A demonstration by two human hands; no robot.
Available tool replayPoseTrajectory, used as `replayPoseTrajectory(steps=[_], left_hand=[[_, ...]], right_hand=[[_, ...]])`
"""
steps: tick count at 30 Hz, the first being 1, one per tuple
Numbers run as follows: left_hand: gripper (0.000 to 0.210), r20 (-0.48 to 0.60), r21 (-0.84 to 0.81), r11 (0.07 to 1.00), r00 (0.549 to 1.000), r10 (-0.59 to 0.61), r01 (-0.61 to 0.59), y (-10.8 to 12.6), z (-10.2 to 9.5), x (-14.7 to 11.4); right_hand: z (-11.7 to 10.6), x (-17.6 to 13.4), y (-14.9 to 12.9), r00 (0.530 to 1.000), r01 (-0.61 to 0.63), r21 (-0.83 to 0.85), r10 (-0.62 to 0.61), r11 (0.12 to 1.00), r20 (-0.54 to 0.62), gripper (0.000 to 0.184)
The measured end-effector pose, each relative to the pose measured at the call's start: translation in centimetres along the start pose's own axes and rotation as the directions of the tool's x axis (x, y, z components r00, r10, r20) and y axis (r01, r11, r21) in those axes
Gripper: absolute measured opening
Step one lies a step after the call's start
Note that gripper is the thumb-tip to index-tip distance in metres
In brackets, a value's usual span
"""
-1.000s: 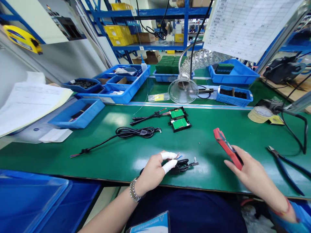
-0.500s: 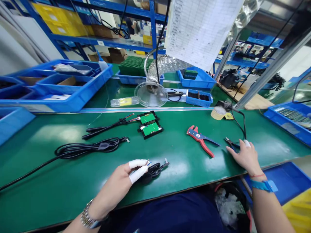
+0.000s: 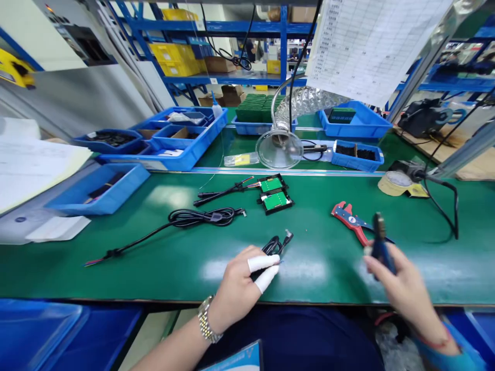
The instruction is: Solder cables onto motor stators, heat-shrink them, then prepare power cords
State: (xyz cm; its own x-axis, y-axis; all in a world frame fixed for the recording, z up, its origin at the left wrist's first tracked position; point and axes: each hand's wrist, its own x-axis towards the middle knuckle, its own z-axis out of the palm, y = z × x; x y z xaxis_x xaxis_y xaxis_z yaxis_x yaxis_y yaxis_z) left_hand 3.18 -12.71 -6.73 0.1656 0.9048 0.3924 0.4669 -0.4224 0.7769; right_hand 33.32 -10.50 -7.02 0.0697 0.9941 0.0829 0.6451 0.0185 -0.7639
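Observation:
My left hand [image 3: 242,283], with white covers on thumb and forefinger, pinches the wire end of a coiled black cable [image 3: 275,246] near the front of the green bench. A small plug tops that coil. My right hand [image 3: 404,283] is closed around dark-handled cutting pliers [image 3: 381,245], lifted above the bench and blurred. Just left of them lie red and blue wire strippers [image 3: 353,221]. Behind my left hand rest two green circuit boards [image 3: 275,198] in black cases, with black leads [image 3: 224,194] attached. A second coiled black cable [image 3: 204,216] lies farther left, its coloured wire ends bare.
A clear funnel-shaped hood [image 3: 280,149] hangs over the bench's back. Blue bins [image 3: 178,161] stand at the back left, another blue bin [image 3: 104,198] nearer. A tape roll [image 3: 398,183] and a black cord [image 3: 456,206] are at right. Hanging paper [image 3: 371,46] covers the upper right.
My right hand has picked up the cutting pliers from the bench and brought them left. My left hand still pinches the cable's end. The view has turned left.

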Motion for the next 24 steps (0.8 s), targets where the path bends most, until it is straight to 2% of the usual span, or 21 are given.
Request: replayPoseTrajectory(steps=[2,5,9,13,19,24], left_hand=[[0.018,-0.037,0.059,0.99,0.991,0.131,-0.129,0.3,0.4,-0.3],[0.021,-0.041,0.147,0.963,0.971,0.234,-0.225,0.7,0.8,-0.7],[0.018,-0.037,0.252,0.929,0.957,0.287,-0.269,1.0,1.2,-1.0],[0.013,-0.041,0.284,0.92,0.955,0.294,-0.271,1.1,1.4,-1.1],[0.009,-0.024,0.281,0.923,0.96,0.28,-0.262,1.1,1.4,-1.0],[0.01,-0.036,0.254,0.929,0.958,0.286,-0.268,1.1,1.3,-1.0]], right_hand=[[2.9,-1.0,-3.4,0.975,0.003,0.2,-0.047,0.98,0.218,0.032],[5.9,-1.5,-6.7,0.92,-0.017,0.369,-0.13,0.929,0.37,0.022],[7.3,-1.2,-8.3,0.88,-0.004,0.452,-0.212,0.892,0.426,0.016],[7.5,-1.1,-8.4,0.84,-0.11,0.514,-0.198,0.851,0.506,0.016],[7.9,-1.1,-8.4,0.817,-0.215,0.569,-0.172,0.794,0.55,0.017],[8.4,-1.3,-8.3,0.793,-0.299,0.647,-0.195,0.702,0.578,0.019]])
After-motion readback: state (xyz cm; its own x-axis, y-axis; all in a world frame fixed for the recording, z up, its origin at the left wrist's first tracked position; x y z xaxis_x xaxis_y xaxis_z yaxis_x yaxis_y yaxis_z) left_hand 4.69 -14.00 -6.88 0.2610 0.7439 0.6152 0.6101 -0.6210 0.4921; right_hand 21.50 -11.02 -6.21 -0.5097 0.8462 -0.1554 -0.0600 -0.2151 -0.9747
